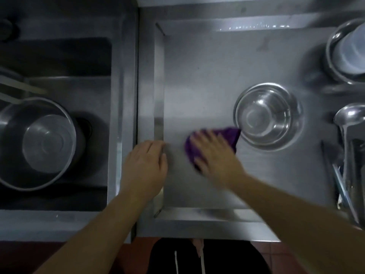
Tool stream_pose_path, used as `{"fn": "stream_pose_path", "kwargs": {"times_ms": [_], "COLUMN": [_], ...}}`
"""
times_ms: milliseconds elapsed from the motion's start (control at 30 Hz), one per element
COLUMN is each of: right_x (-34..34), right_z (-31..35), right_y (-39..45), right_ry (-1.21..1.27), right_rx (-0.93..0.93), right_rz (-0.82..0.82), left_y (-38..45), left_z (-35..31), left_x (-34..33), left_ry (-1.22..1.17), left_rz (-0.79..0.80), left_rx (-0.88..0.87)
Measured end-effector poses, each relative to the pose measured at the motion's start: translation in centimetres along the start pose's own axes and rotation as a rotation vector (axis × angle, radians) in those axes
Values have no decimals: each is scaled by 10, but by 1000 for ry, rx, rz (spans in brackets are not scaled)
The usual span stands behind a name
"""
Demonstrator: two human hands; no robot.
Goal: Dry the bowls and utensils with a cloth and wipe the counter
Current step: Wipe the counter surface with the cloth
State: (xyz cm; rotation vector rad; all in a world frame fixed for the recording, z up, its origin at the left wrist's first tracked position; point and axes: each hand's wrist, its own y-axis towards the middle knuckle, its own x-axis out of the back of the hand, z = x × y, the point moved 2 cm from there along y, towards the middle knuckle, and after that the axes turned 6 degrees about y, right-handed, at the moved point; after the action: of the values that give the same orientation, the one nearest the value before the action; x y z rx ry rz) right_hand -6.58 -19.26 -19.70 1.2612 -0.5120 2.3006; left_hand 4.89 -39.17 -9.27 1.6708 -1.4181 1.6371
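Steel is filling most of my view. At the far left a sink [59, 62] is holding a large pot [37, 143] with a smaller bowl [46, 143] sitting inside it, and what look like chopsticks [21, 86] are lying just behind the pot. Moving right, my left hand [145, 167] is resting on the raised lip at the left edge of the surface [197, 76], its fingers [156, 145] released and flat, holding nothing. Beside it my right hand [213, 155] is pressing a purple cloth [229, 135] flat against the surface, fingers spread over it; the hand is blurring, so I cannot tell whether any finger is curling under the fabric. The cloth's far corner is touching the rim of an empty steel bowl [268, 115] standing upright. Farther right, a stack of bowls [347, 52] is sitting near the back, and a ladle [349, 119] is lying with other utensils [343, 178] along the right edge.
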Motion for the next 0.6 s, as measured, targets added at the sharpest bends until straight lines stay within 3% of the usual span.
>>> {"fn": "stream_pose_path", "kwargs": {"times_ms": [133, 267, 467, 600], "right_x": [-40, -30, 30, 76], "right_z": [37, 28, -18, -88], "right_y": [-63, 14, 201, 243], "right_ry": [-44, -71, 37, 0], "right_rx": [292, 454, 124, -141], "right_rz": [247, 282, 107, -104], "left_y": [23, 48, 68, 73], "left_z": [-11, -11, -1, -5], "left_x": [1, 10, 18, 17], "left_ry": [43, 32, 13, 21], "left_rz": [31, -45, -88, -74], "left_rx": [25, 45, 115, 123]}}
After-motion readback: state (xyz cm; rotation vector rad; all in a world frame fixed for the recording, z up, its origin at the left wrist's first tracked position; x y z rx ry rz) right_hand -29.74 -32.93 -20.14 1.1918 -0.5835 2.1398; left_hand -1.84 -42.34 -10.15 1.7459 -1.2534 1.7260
